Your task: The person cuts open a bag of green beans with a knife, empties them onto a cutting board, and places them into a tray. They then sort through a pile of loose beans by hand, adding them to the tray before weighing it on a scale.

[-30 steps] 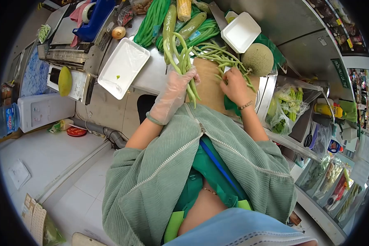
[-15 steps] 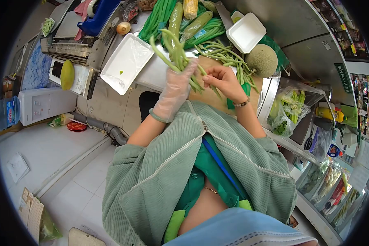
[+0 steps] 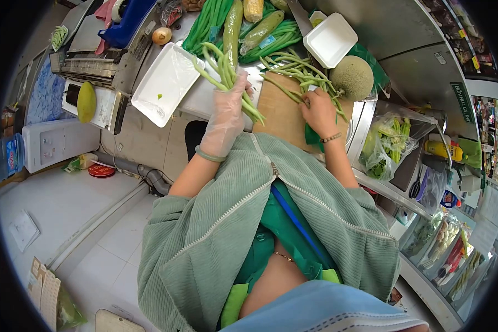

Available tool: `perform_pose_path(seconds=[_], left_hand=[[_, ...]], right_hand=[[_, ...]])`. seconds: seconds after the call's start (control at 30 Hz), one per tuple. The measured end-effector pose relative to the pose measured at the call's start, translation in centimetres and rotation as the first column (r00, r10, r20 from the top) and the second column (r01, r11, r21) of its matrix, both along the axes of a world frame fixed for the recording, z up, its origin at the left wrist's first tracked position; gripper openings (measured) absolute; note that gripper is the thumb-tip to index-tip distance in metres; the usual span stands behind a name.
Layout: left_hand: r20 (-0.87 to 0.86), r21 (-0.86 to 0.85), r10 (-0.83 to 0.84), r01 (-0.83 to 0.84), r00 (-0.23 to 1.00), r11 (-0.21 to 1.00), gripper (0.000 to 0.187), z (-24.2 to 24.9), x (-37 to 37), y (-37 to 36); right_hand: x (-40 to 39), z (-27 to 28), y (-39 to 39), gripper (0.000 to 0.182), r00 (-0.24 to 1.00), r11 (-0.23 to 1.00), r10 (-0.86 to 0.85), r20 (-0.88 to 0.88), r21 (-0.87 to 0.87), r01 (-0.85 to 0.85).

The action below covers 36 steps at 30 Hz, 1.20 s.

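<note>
My left hand [image 3: 227, 113], in a clear plastic glove, is closed round a bunch of green beans [image 3: 222, 71] left of the wooden board. Their ends stick out above and below the fist. Bare, with a beaded bracelet at the wrist, my right hand [image 3: 319, 113] is over the board [image 3: 278, 119]. Its bent fingers close on a green bean [image 3: 282, 88] at the near side of a loose bean pile [image 3: 299, 69]. The fingertips are partly hidden by the hand. A white foam tray [image 3: 166, 86], with a small green scrap in it, lies left of my gloved hand.
Behind the beans are bagged long beans [image 3: 205, 27], wrapped gourds [image 3: 263, 30] and corn [image 3: 253, 10]. A melon [image 3: 353, 77] and a second foam tray [image 3: 331, 41] border the pile on the right. Bagged greens [image 3: 390, 146] stand farther right; a wrapping machine [image 3: 97, 66] is at left.
My right hand has left the held bunch and moved right to the bean pile. My left hand has shifted slightly left and down with its beans, showing more of the board.
</note>
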<state>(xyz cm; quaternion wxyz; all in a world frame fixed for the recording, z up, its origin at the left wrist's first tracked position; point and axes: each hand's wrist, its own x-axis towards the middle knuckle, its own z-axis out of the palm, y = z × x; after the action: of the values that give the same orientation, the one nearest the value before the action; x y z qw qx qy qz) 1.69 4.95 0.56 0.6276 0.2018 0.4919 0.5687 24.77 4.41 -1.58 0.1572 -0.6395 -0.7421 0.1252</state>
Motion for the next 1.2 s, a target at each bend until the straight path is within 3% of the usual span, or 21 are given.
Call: perform_pose_path(seconds=[0.07,0.17,0.27,0.37,0.47,0.57,0.67,0.77,0.87,0.97,1.07,1.17,1.2], left_hand=[[0.002,0.012,-0.067,0.067,0.998,0.998,0.025,0.2,0.6,-0.2],[0.032,0.035,-0.140,0.139,0.990,0.990,0.023,0.4,1.2,-0.5],[0.005,0.091,-0.211,0.210,0.977,0.973,0.020,-0.1,1.3,-0.6],[-0.032,0.184,-0.232,0.234,0.972,0.955,0.017,-0.1,1.6,-0.8],[-0.048,0.197,-0.254,0.259,0.966,0.946,0.015,-0.1,2.4,-1.1],[-0.087,0.186,-0.229,0.241,0.970,0.952,0.018,-0.4,2.8,-1.1],[-0.053,0.103,-0.155,0.160,0.986,0.982,0.019,-0.3,2.0,-0.8],[-0.044,0.003,-0.140,0.140,0.989,0.990,0.019,0.0,1.0,-0.8],[-0.007,0.020,-0.154,0.154,0.988,0.988,0.022,-1.1,0.9,-0.8],[0.002,0.090,-0.157,0.156,0.988,0.984,0.021,-1.3,1.6,-0.7],[0.002,0.073,-0.206,0.205,0.979,0.976,0.014,-0.4,1.9,-0.9],[-0.034,0.025,-0.261,0.262,0.965,0.965,0.013,-0.1,2.0,-0.9],[-0.031,0.069,-0.250,0.251,0.968,0.965,0.013,-0.2,2.0,-1.0]], right_hand=[[0.2,-0.9,-0.2,0.013,0.996,0.990,-0.031,0.084,0.136,0.019],[0.1,-1.2,-0.4,0.013,0.996,0.990,-0.067,0.064,0.125,0.059],[0.0,-1.2,-0.3,0.013,0.999,0.992,-0.034,-0.030,0.117,0.037],[-0.7,0.0,0.3,0.016,0.971,0.980,0.061,-0.230,0.197,-0.015],[-2.6,1.7,0.5,0.019,0.903,0.989,0.067,-0.425,0.146,-0.004],[-4.2,2.1,0.8,0.019,0.901,0.998,0.025,-0.433,0.060,0.001],[-4.2,1.3,1.6,0.018,0.891,0.996,0.019,-0.454,0.090,0.025],[-1.9,0.5,2.0,0.018,0.891,0.983,-0.043,-0.452,0.141,0.119],[1.8,0.5,2.0,0.018,0.953,0.978,-0.121,-0.276,0.130,0.162],[3.6,2.2,1.1,0.018,0.979,0.974,-0.195,-0.058,-0.127,0.186],[3.4,1.5,0.2,0.020,0.981,0.976,-0.194,-0.013,-0.105,0.192],[2.8,-0.4,-0.1,0.020,0.985,0.978,-0.157,0.076,0.153,0.144],[2.9,-0.6,-0.2,0.020,0.983,0.979,-0.181,0.006,0.096,0.179]])
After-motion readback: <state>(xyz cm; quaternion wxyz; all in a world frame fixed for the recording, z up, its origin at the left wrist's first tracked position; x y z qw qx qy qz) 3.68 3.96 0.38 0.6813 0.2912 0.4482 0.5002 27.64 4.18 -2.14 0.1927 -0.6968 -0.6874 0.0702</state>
